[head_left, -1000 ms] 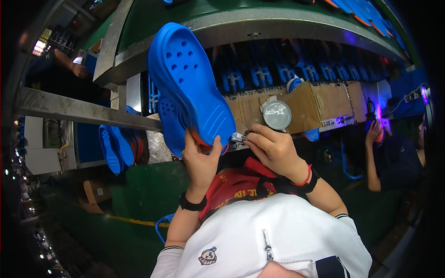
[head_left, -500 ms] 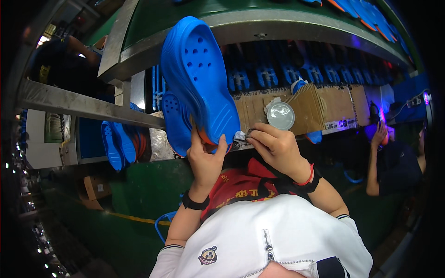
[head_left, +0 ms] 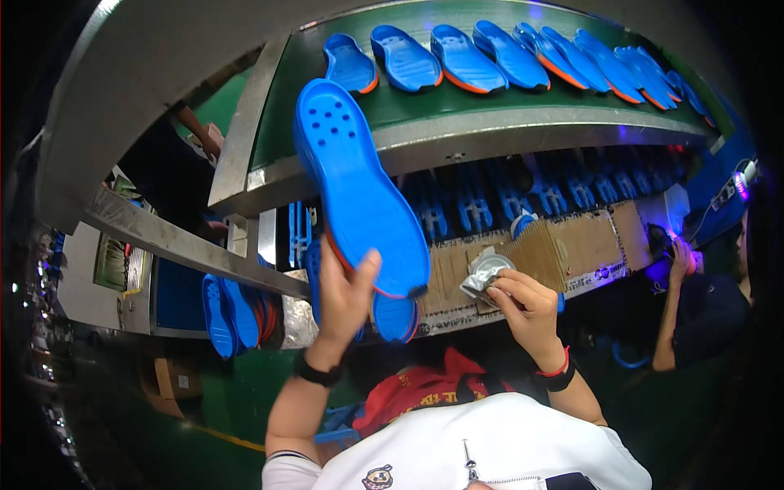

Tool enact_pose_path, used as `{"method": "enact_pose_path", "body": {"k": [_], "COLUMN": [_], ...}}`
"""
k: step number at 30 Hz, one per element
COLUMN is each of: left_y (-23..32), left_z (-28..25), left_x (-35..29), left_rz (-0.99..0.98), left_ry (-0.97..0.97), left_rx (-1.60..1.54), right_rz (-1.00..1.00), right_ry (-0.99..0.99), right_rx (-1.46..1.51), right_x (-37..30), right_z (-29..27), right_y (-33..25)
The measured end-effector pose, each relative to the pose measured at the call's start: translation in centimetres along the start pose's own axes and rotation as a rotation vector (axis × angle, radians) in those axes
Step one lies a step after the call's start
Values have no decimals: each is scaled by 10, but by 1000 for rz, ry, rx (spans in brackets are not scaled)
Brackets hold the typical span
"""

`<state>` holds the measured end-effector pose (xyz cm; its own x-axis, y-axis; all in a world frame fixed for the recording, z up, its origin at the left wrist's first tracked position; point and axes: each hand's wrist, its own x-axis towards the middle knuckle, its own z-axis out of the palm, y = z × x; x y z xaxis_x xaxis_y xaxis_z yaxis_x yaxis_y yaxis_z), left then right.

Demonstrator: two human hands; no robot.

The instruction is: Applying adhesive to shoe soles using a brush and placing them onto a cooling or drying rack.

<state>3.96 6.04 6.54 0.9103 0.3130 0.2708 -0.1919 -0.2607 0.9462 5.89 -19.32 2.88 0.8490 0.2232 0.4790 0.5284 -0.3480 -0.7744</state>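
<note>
Blue foam fills the left hand [head_left: 343,298]: its fingers and thumb are closed on the lower end of a blue shoe sole [head_left: 359,188], held up on a slant with its perforated end toward the green conveyor belt [head_left: 425,102]. To its right, the right hand [head_left: 527,306] is curled shut around a crumpled grey cloth [head_left: 486,273], just beside the sole's lower end, in front of a cardboard panel [head_left: 572,245]. Beyond, a row of blue soles [head_left: 490,57] lies along the belt. Further right, another person's hand [head_left: 678,257] is raised near a purple light.
</note>
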Motion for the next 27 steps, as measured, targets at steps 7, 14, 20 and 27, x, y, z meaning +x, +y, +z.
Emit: {"method": "enact_pose_path", "body": {"k": [7, 14, 20, 27], "left_y": [14, -12, -42, -68], "left_z": [0, 42, 75, 54], "left_x": [156, 262, 313, 336], "left_rz": [-335, -417, -455, -222], "left_ry": [-140, -175, -98, -94], "left_rx": [-834, -894, -954, -652], "right_rz": [102, 128, 228, 253], "right_ry": [-1, 48, 105, 137], "right_rx": [34, -3, -38, -75], "right_x": [-15, -28, -36, -43], "right_z": [-7, -16, -27, -38], "right_y": [2, 12, 21, 28]}}
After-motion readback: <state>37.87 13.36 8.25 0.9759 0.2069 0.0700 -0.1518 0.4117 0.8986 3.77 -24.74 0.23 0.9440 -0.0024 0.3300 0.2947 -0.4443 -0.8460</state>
